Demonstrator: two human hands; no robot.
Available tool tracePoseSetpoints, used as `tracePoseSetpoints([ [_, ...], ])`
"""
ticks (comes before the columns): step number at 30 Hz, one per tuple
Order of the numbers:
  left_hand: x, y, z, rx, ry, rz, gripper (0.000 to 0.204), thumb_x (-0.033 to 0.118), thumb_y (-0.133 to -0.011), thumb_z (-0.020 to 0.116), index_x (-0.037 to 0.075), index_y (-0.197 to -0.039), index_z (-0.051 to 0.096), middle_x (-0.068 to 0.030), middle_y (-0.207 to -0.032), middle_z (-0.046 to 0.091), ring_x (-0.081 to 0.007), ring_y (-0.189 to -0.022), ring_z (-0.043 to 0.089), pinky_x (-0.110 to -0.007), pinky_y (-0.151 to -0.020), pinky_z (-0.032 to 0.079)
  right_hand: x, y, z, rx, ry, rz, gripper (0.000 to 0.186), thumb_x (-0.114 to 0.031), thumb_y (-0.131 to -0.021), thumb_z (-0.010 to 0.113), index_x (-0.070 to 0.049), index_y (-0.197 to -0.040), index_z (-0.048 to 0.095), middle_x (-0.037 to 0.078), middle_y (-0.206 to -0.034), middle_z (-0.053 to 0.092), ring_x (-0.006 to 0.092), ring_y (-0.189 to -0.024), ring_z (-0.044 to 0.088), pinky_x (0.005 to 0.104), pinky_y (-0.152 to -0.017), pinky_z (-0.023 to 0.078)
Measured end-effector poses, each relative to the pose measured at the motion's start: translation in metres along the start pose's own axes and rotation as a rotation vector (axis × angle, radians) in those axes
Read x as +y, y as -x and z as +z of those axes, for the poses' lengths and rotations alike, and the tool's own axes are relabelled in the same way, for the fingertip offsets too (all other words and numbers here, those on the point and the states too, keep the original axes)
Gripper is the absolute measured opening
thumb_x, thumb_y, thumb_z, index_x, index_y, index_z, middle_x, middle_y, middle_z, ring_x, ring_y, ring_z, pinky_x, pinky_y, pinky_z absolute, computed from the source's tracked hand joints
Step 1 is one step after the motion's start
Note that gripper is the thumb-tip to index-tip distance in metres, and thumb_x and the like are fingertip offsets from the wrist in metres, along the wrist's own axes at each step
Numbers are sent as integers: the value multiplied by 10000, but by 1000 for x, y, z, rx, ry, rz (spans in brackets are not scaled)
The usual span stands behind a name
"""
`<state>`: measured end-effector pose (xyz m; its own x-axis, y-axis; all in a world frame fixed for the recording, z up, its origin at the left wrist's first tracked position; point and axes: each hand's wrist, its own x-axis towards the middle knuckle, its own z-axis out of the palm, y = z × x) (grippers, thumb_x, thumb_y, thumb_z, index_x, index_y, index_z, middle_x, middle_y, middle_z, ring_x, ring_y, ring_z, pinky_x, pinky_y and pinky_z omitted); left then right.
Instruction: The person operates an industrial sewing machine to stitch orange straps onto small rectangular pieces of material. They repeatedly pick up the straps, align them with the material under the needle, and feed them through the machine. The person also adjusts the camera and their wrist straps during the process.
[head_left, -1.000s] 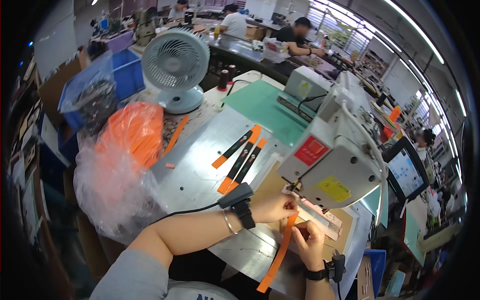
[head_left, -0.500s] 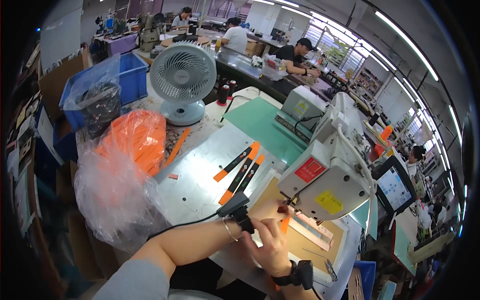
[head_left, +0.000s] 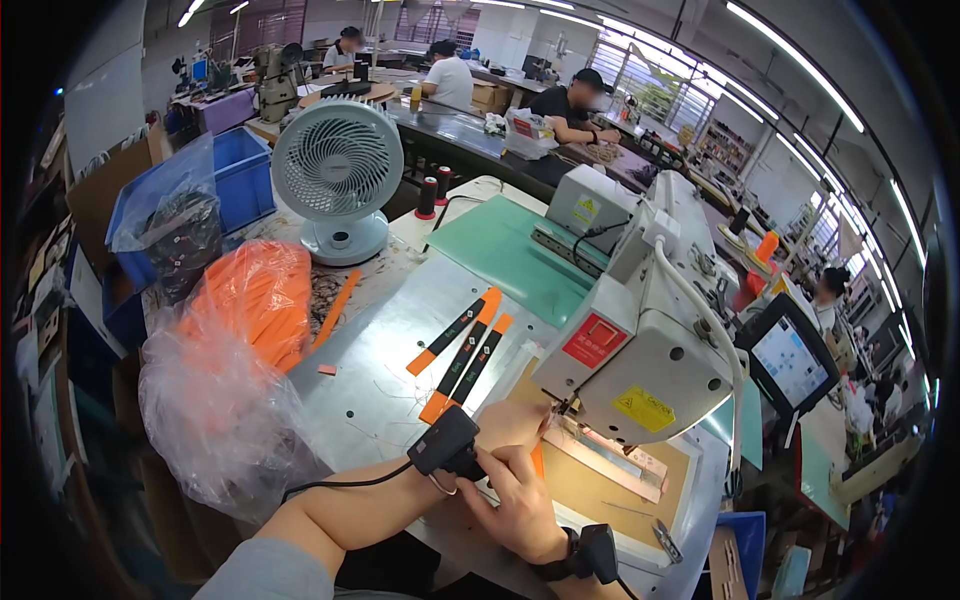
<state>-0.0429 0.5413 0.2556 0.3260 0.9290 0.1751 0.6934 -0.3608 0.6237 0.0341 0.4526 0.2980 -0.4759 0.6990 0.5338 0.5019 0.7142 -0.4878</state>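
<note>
Shifted since a second ago: right hand [head_left: 525, 512], from the lower run of the orange strip [head_left: 539, 461] across to the left wrist; orange strip, from long and plainly in sight to mostly hidden behind the right hand, with just a short bit showing below the head of the sewing machine [head_left: 630, 345]. Left hand [head_left: 508, 424] reaching in beside the needle, fingertips close together at the strip's upper end but largely covered; cannot tell how far closed, nor whether firmly gripping the strip. Right hand overlapping the left wrist, next to the black wrist box [head_left: 447, 440], index finger and thumb a little apart, the rest curled; cannot tell what, if anything, in hold. Under the machine head, a brown board [head_left: 575, 490] with a pale pink bar [head_left: 608, 463] lying along it, and small snips [head_left: 667, 540] near its right edge. On the metal table [head_left: 350, 385], left of the machine, three black-and-orange straps [head_left: 465, 360] side by side at a slant. Farther left, a clear plastic bag [head_left: 225, 420] full of orange strips, with a grey fan [head_left: 338, 160] standing behind. Right of the machine, a tilted screen [head_left: 793, 362], lit up
</note>
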Motion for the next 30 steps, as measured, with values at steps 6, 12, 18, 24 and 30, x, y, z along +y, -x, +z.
tracePoseSetpoints([
  [6, -1, -1, 4, 10, 212, -37, 181, 211, -801, 550, 80, -925, 539, -125, -813, 620, -343, -782, 583, -416, -674, 456, 0, -1, 7, -36, 176, -30, 363, -135, -766, 628, 37, -1071, 534, 122, -901, 479, 256, -752, 542, 326, -637, 467],
  [12, 7, -7, -1, 33, 64, -30, 173, 230, -800, 534, 96, -904, 566, -132, -778, 614, -347, -746, 581, -430, -651, 458, 6, -4, -6, -90, 186, -61, 405, -126, -765, 626, 38, -1116, 509, 120, -913, 478, 262, -747, 546, 326, -646, 471],
  [18, 11, -4, -18, 28, 214, -62, 190, 189, -776, 557, 89, -931, 601, -137, -772, 624, -326, -748, 598, -400, -667, 473, -5, -3, 0, -1, 187, -64, 571, -115, -735, 647, -29, -1261, 442, 64, -721, 418, 168, -601, 493, 275, -513, 426],
  [24, -2, -12, -4, 86, 342, -31, 187, 160, -772, 560, 5, -873, 587, -164, -778, 616, -330, -755, 590, -374, -670, 459, -15, -2, -5, -67, 276, -105, 595, -69, -667, 623, -52, -1243, 475, 31, -680, 424, 139, -541, 486, 262, -468, 420],
  [30, 4, -2, -16, 154, 266, -171, 165, 166, -779, 540, 53, -880, 605, -132, -780, 621, -322, -756, 592, -376, -665, 464, -32, 2, -4, -290, -7, 64, 727, -123, -762, 607, 80, -1333, 206, 47, -596, 545, 164, -458, 527, 284, -405, 411],
])
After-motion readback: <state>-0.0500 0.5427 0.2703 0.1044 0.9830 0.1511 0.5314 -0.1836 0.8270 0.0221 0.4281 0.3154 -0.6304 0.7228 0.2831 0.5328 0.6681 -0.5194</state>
